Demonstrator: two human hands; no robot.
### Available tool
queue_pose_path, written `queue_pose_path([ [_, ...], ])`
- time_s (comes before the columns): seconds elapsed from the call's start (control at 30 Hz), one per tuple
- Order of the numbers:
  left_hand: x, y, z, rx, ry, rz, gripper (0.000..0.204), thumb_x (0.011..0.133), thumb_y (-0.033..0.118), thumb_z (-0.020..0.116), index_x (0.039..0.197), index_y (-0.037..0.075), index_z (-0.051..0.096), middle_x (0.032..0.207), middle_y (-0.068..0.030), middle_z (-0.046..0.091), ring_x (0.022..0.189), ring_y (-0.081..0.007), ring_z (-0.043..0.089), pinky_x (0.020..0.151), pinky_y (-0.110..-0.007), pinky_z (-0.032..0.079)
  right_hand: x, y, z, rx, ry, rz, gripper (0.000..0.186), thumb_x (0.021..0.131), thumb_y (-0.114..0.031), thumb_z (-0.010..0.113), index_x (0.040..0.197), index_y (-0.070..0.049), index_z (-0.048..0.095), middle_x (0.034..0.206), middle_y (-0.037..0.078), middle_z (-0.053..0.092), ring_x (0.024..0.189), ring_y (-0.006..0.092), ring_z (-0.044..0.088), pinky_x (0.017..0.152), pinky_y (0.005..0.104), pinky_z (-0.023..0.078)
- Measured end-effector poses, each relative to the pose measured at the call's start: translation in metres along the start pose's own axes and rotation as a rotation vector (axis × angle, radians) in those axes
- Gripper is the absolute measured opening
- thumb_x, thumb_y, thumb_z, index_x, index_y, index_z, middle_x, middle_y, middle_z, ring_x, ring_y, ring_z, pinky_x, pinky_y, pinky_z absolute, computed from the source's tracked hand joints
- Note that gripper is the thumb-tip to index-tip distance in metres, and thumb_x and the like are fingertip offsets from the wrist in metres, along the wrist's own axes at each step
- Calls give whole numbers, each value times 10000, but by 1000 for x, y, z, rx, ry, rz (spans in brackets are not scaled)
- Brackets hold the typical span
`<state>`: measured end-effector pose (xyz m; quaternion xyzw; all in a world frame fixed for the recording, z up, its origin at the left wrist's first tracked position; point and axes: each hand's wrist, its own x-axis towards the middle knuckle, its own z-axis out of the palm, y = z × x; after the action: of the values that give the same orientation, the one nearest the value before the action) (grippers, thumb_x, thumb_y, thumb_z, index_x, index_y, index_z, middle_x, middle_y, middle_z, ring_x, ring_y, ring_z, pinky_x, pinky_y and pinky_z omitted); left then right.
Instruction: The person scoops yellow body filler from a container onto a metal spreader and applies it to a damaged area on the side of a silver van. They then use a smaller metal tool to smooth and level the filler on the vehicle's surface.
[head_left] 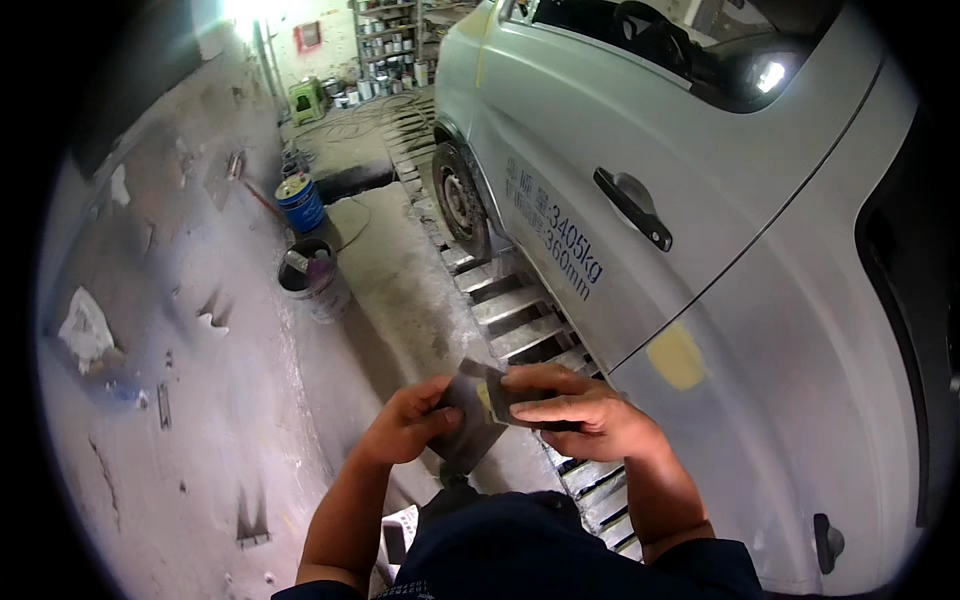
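Now | both hands clamped on grey scraper [470, 415] | left hand [405, 425], right hand [575, 410] | long axis tilted, upper-right to lower-left

Smooth, semi-glossy silver painted metal van [760, 330], matt yellowish filler patch [677, 356], matt black plastic door handle [633, 207], thin dull grey scrapers [480, 415], rough stained concrete floor [390, 270], glossy blue plastic bucket [301, 203]
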<state>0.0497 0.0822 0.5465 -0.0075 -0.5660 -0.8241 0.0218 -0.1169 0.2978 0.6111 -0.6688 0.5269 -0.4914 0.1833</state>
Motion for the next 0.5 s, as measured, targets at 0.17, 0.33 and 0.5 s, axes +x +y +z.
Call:
queue_pose_path([
  [0.17, 40, 13, -37, 23, -80, -158, 327, 926, -39, 501, 1253, -31, 505, 1147, -53, 610, 1066, -119, 552, 927, -263, 422, 15, 32, -14, -172, 62, 168, 593, 695, 90, 612, 1243, -136, 620, 1352, 172, 483, 1255, 343, 449, 1020, 409, 390],
  [0.33, 84, 13, -32, -44, -87, -117, 326, 935, -21, 499, 1261, -24, 490, 1113, -57, 615, 1023, -112, 558, 899, -259, 430, 3, 64, -36, -490, 155, 416, 459, 740, -7, 655, 1194, -76, 638, 1306, 199, 521, 1216, 364, 489, 999, 435, 408],
  [0.5, 130, 3, -24, 67, 146, -69, 347, 928, 10, 510, 1272, -14, 475, 1117, -79, 622, 993, -121, 588, 898, -271, 447, 3, 74, -43, -727, 560, 416, 421, 736, -162, 723, 1135, -43, 656, 1254, 199, 552, 1174, 389, 519, 970, 469, 427],
])
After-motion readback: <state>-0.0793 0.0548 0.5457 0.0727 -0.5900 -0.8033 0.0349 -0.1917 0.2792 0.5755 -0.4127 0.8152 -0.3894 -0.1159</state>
